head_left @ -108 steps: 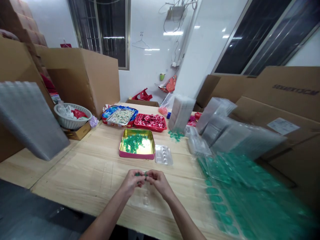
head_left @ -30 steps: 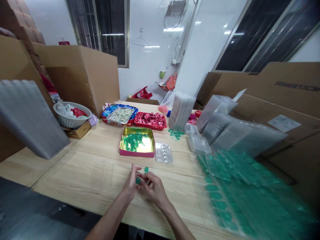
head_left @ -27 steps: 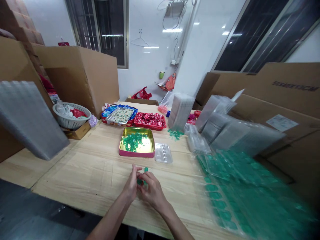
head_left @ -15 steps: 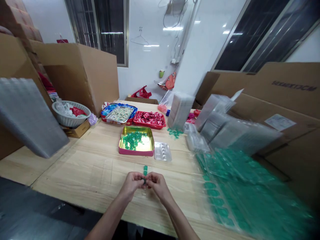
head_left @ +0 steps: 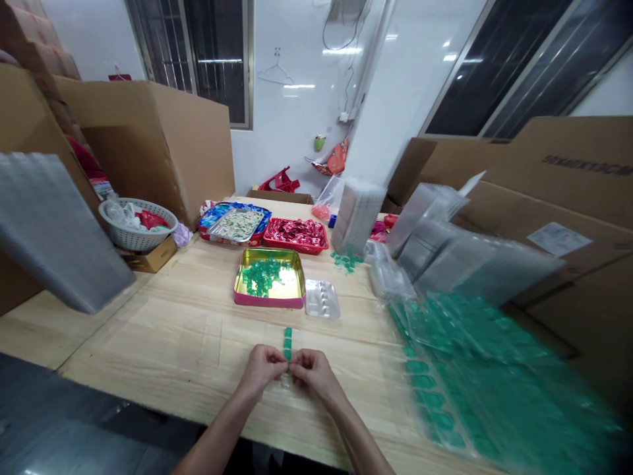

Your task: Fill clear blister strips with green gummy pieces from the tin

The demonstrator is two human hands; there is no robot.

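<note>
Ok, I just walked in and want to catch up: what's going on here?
Someone's left hand and right hand meet at the near end of a short row of green pieces over the table. Anything between the fingertips is too small to make out. Loose green pieces lie in the open tin beyond.

The tin [head_left: 270, 302] has a glossy, gold-coloured metal inside, its rim edged in pink, and the green pieces [head_left: 262, 276] in it look like shiny translucent plastic. Beneath the tin, the tabletop [head_left: 163, 343] shows pale wood grain with a smooth, faintly satiny surface. Right of the tin lies a clear, glossy plastic tray [head_left: 322, 299]; behind it, red packets [head_left: 297, 231] gleam like crinkled foil. Left of the tin, the perforated basket [head_left: 137, 236] looks like matt plastic, beside matt brown cardboard [head_left: 202, 152].
</note>
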